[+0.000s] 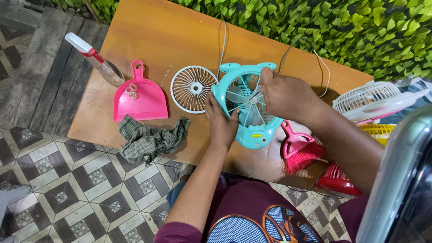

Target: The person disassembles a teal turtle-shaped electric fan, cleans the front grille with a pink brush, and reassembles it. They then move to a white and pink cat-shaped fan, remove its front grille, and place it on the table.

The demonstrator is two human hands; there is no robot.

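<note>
Grille lies between dustpan and fan

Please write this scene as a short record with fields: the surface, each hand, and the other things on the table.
surface: orange wooden table
left hand: left hand grips the left rim of the turquoise desk fan
right hand: right hand has its fingers at the fan blades
grille: white front grille lies flat beside the fan, taken off
dustpan: pink dustpan, small rings in it
cloth: checked cloth at the table edge
bottle: spray bottle lying down
brush: pink brush by the fan
</note>
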